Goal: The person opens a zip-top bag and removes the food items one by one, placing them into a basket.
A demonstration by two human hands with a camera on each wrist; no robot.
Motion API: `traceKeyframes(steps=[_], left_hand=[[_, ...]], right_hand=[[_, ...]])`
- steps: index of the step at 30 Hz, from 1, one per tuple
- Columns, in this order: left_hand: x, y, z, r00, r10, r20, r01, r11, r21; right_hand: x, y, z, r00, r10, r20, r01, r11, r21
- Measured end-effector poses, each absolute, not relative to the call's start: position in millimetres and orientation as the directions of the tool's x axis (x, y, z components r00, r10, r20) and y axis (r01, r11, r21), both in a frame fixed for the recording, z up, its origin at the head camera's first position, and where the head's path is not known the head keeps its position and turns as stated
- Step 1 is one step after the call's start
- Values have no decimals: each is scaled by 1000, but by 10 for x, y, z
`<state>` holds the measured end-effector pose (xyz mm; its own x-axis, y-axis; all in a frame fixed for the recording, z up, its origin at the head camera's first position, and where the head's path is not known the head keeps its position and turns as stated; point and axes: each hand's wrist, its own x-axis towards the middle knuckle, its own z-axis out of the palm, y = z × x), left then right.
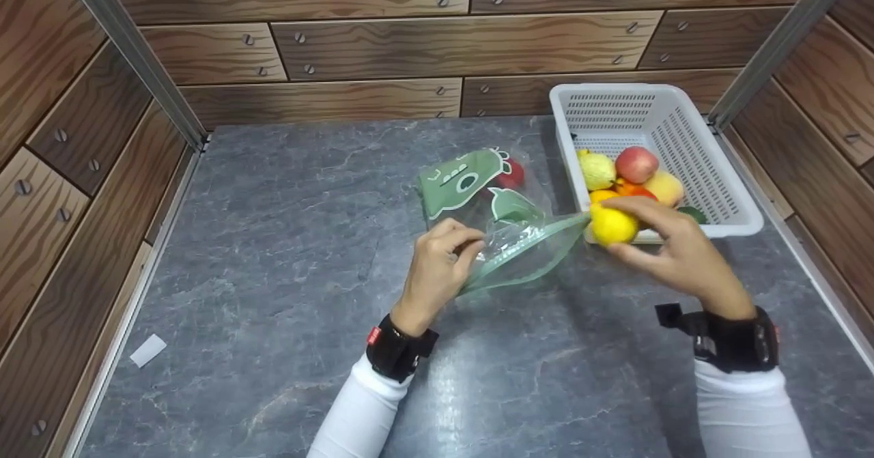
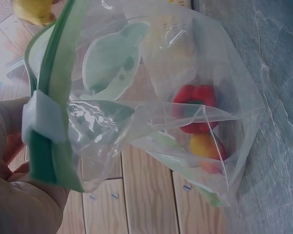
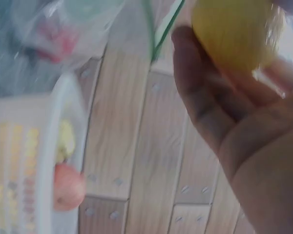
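A clear zip bag (image 1: 509, 256) with green printing lies on the table, its green-edged mouth spread toward me. My left hand (image 1: 440, 267) pinches the near left end of that mouth, beside the white slider (image 2: 43, 117) in the left wrist view. Through the plastic I see a red bell pepper (image 2: 195, 107) and a yellow-red fruit (image 2: 207, 152). In my right hand (image 1: 676, 253) is a yellow lemon (image 1: 613, 224), held between thumb and fingers at the right end of the bag's mouth, in front of the basket.
A white plastic basket (image 1: 734, 198) stands at the back right. It holds a red fruit (image 1: 636, 164), a yellow-green fruit (image 1: 597, 171), a peach-coloured fruit (image 1: 664, 188) and others. A small white paper piece (image 1: 148, 351) lies at the left. Wood-patterned walls enclose the grey table (image 1: 273, 239).
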<state>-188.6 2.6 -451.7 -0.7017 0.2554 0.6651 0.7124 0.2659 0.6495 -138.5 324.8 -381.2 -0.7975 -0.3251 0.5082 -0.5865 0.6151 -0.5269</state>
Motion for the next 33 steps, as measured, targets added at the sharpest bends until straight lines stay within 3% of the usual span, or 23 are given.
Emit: traceKeyframes(steps=[6, 13, 25, 30, 33], left_hand=[[-1888, 35, -4519, -704, 255, 662, 710, 262, 654], [-1883, 35, -4513, -710, 262, 654, 704, 255, 662], [-1891, 28, -4536, -707, 259, 659, 708, 259, 658], [-1888, 28, -4529, -710, 261, 654, 704, 259, 661], [-1882, 29, -4518, -713, 262, 650, 701, 251, 667]], right_hand=[[-1597, 3484, -3984, -874, -34, 485, -356, 723, -592], [-1824, 3714, -4216, -919, 52, 390, -189, 811, -554], [-1931, 3831, -4357, -948, 44, 316, -136, 842, -523], [-1873, 3754, -4320, -925, 39, 378, -170, 847, -504], [-1794, 3625, -4244, -877, 32, 479, -232, 845, -481]])
